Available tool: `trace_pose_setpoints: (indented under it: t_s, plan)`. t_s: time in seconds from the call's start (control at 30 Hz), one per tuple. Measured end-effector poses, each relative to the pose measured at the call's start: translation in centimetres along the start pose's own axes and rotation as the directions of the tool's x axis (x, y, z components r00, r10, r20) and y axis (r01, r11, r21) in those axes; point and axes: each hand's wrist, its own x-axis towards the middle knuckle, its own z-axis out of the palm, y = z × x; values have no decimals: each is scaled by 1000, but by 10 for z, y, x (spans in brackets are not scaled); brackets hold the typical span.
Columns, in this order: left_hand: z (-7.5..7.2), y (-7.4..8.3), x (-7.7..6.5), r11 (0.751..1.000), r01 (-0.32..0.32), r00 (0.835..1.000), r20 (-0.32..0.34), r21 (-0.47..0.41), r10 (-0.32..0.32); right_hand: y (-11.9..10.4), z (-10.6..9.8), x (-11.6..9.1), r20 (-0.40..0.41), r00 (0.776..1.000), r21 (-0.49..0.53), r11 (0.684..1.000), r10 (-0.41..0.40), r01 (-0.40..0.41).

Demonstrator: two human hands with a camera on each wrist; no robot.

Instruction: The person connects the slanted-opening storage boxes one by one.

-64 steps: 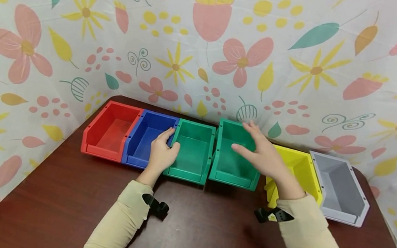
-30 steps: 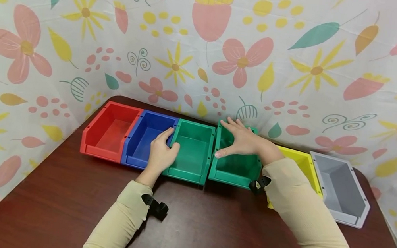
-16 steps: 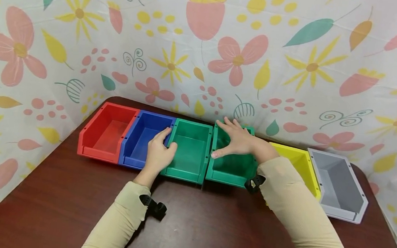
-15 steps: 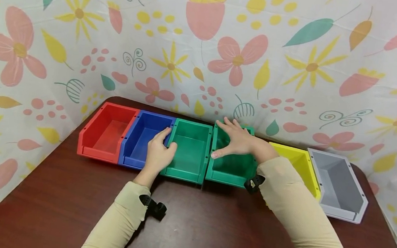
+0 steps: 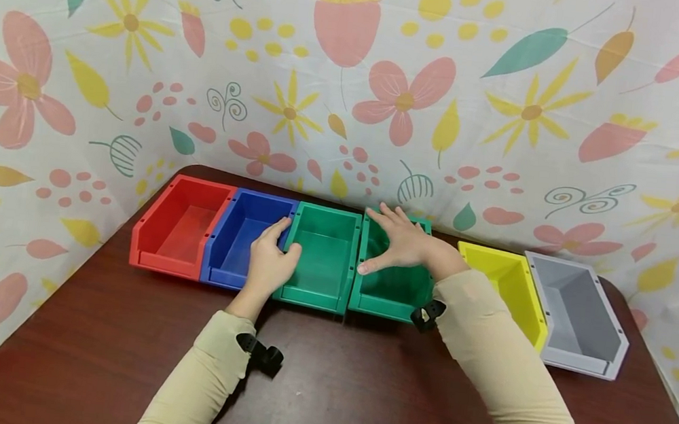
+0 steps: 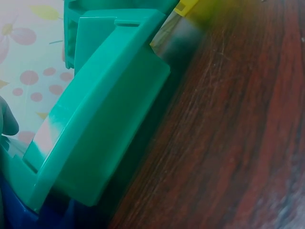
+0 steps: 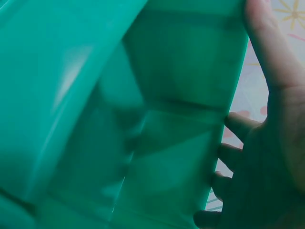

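Observation:
Two green plastic bins stand side by side near the middle of the row. My left hand (image 5: pixel 270 260) rests at the seam between the blue bin (image 5: pixel 229 278) and the left green bin (image 5: pixel 314 300), its thumb over the green one. In the left wrist view only a fingertip (image 6: pixel 8 121) shows above the left green bin's front. My right hand (image 5: pixel 401 242) is spread over the right green bin (image 5: pixel 382 306), fingertips at its far rim and thumb at its left rim. The right wrist view shows the right hand (image 7: pixel 281 124) along a green wall.
A red bin (image 5: pixel 164 265) ends the row on the left. At the right, past a gap, stand a yellow bin (image 5: pixel 512 293) and a grey bin (image 5: pixel 577 360). The brown table (image 5: pixel 310 387) lies in front and a patterned cloth (image 5: pixel 258 40) hangs behind.
My right hand has moved left and spread over the right green bin, which now sits closer in line with the left green bin. My left hand stays at the seam.

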Motion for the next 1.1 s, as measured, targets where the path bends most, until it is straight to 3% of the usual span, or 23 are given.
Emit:
trace_pose_setpoints:
  t_s: [0.8, 1.1]
  plan:
    - [-2, 3, -2, 1000, 23, 999, 22, 9, -23, 2, 9, 4, 14, 1000, 25, 1000, 18, -19]
    - [0, 1, -2, 1000, 15, 1000, 8, 4, -15, -4, 8, 3, 29, 997, 4, 997, 72, -72]
